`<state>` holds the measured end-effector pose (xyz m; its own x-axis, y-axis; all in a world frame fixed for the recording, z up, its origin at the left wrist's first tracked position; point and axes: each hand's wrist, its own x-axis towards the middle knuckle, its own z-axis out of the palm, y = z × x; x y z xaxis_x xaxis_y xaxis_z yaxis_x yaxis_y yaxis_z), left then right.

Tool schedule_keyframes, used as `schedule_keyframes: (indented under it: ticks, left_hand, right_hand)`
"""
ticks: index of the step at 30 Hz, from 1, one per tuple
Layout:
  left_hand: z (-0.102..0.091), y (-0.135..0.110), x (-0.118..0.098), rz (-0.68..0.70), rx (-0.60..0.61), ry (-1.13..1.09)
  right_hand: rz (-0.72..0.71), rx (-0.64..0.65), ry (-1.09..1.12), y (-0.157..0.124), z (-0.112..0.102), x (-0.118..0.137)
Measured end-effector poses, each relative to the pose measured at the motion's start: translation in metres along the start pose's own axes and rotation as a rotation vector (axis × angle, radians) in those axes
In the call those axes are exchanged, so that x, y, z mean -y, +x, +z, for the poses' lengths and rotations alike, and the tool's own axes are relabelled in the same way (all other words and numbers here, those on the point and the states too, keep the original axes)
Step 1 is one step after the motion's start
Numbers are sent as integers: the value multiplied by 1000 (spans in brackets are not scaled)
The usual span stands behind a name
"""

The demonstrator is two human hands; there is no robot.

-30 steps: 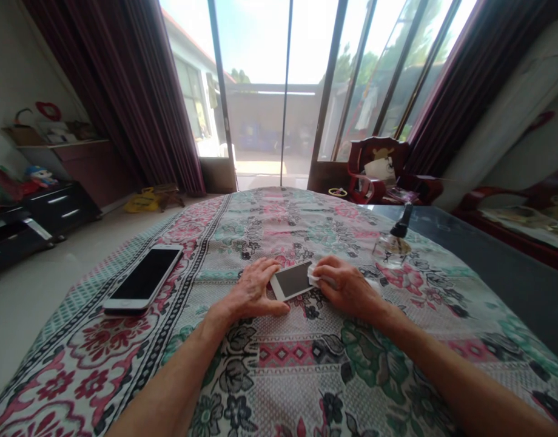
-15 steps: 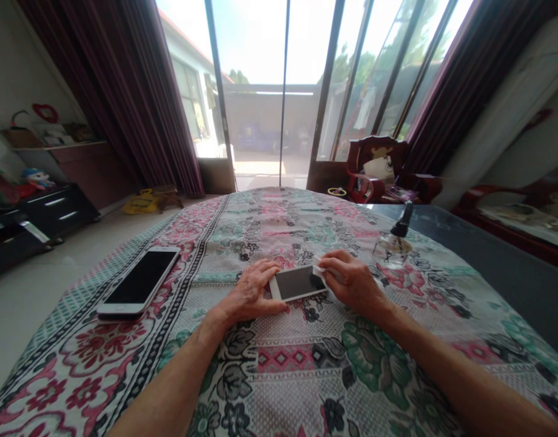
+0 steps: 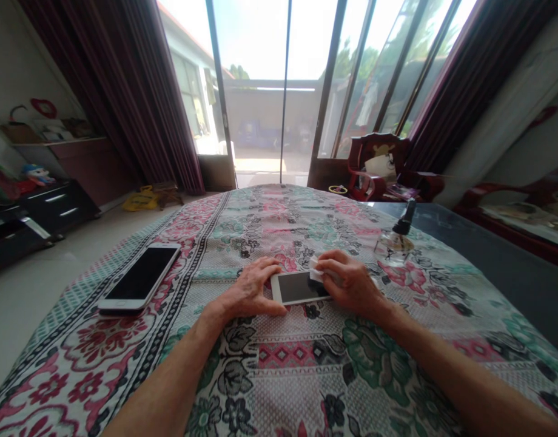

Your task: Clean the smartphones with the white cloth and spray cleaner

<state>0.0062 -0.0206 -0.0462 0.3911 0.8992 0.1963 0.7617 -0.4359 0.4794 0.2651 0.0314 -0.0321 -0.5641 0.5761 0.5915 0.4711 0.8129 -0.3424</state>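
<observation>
A small white phone with a dark screen lies flat on the flowered cloth in front of me. My left hand rests on the cloth at the phone's left end, fingers spread around its corner. My right hand is closed on a small white wipe and presses it on the right part of the screen. A larger white phone lies screen up, alone, to the left.
A clear glass bottle with a black cap stands on the cloth at the right. Beyond it lies a dark glass tabletop. Red wooden chairs stand by the glass doors. A dark cabinet is at the left.
The small phone has turned from a slant to lie nearly level. My right hand with the wipe has slid left onto the screen. My left hand stays at the phone's left end.
</observation>
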Motion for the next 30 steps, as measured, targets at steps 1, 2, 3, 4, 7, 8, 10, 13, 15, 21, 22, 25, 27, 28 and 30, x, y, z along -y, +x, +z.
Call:
schedule_keyframes:
  ticks: [1,2,3,4,7,8,10,13,15,21,22,25,27,28,30]
  left_hand:
    - [-1,-1,1,-8,7,-17]
    - [-3,-2,3,-14,14,-32]
    - [-4,-2,5,-16,22,-42]
    - [-5,-3,7,-15,30,-45]
    - [-5,-3,11,-4,42,-37]
    - [-5,-3,11,-2,43,-33]
    - [-4,-2,11,-2,42,-27]
    - [-5,-2,9,-3,42,-24]
    - [-6,-2,7,-5,39,-22]
    - [-6,-2,6,-6,25,-13]
    - [-5,-2,7,-3,19,-14]
    - [-3,-2,9,12,3,-22]
    - [-2,-1,10,14,2,-23]
    - [-2,-1,10,15,3,-22]
    - [-2,-1,10,20,6,-16]
  right_hand:
    - [-14,30,10,0,0,1]
    - [-30,63,15,0,1,1]
    - [-50,97,14,-1,1,2]
    - [-68,130,7,-1,1,2]
    - [-79,201,-32,0,1,3]
    - [-70,205,-38,1,2,3]
    - [-55,192,-34,2,4,5]
    - [-63,170,-12,4,8,10]
    - [-73,178,0,2,8,14]
    - [-93,242,20,-20,-10,21]
    - [-91,247,19,-23,-12,22]
    - [-77,251,13,-22,-14,22]
    - [-69,252,5,-14,-8,20]
    - [-70,253,-1,-7,-3,18]
    - [-71,236,-14,6,8,14]
